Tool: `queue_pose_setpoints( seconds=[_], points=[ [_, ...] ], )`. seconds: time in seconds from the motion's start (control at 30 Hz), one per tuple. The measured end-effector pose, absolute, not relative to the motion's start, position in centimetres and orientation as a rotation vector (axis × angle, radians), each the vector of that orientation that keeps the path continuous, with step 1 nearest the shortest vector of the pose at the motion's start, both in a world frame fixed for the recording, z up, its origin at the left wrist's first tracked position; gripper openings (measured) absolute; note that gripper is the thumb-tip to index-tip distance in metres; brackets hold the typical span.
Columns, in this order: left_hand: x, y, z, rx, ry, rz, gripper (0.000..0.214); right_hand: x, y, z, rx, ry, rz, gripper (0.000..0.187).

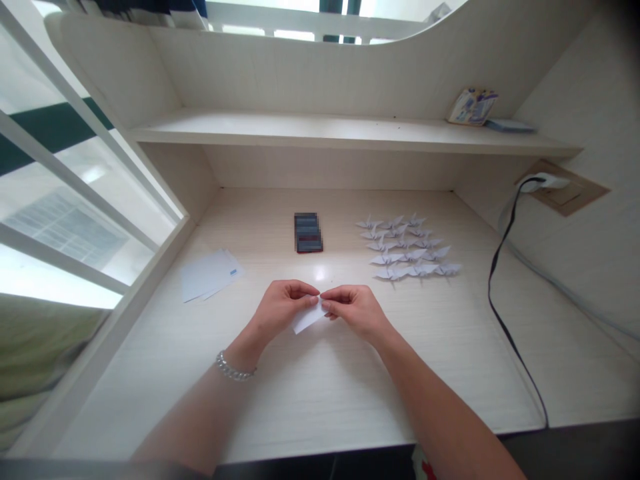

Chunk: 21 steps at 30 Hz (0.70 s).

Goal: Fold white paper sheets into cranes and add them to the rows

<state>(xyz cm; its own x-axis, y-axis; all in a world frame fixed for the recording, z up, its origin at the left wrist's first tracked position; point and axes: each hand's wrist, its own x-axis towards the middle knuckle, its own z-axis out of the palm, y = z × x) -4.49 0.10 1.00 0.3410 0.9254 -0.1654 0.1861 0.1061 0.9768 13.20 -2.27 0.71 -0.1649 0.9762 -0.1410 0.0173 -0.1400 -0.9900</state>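
A small folded piece of white paper (pixel 307 319) is held just above the desk, near its middle. My left hand (pixel 286 305) pinches its upper left part between thumb and fingers; a silver chain bracelet circles that wrist. On the other side, my right hand (pixel 356 308) grips the paper's right end, with the fingertips of both hands nearly meeting. The fingers hide part of the folds. Rows of folded white paper cranes (pixel 407 257) stand to the right beyond my right hand. Flat white paper sheets (pixel 207 277) lie at the left.
A dark rectangular object (pixel 308 233), blurred out, lies behind my hands. A black cable (pixel 493 287) runs from a wall socket (pixel 567 190) down the desk's right side. Above, a shelf (pixel 300 127) carries a small colourful packet (pixel 473 107). White bars (pixel 75 133) border the left.
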Motion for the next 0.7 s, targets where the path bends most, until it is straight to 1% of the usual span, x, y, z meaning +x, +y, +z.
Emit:
queue_pose_setpoints(
  seconds=[0.23, 0.43, 0.6, 0.7],
  points=[
    [-4.3, -0.1, 1.2, 1.452, 1.102, 0.710, 0.025, 13.3, -2.2, 0.7, -1.266, -1.291, 1.404, 0.020],
    [-4.4, 0.1, 1.4, 1.427, 1.144, 0.814, 0.027, 13.4, -2.1, 0.8, -1.203, -1.154, 1.340, 0.028],
    [-4.4, -0.1, 2.1, 1.604, 1.128, 0.731, 0.023, 13.6, -2.3, 0.7, -1.230, -1.233, 1.290, 0.024],
    [-4.2, -0.4, 2.3, 1.671, 1.165, 0.694, 0.025, 13.6, -2.4, 0.7, -1.233, -1.282, 1.273, 0.024]
  ],
)
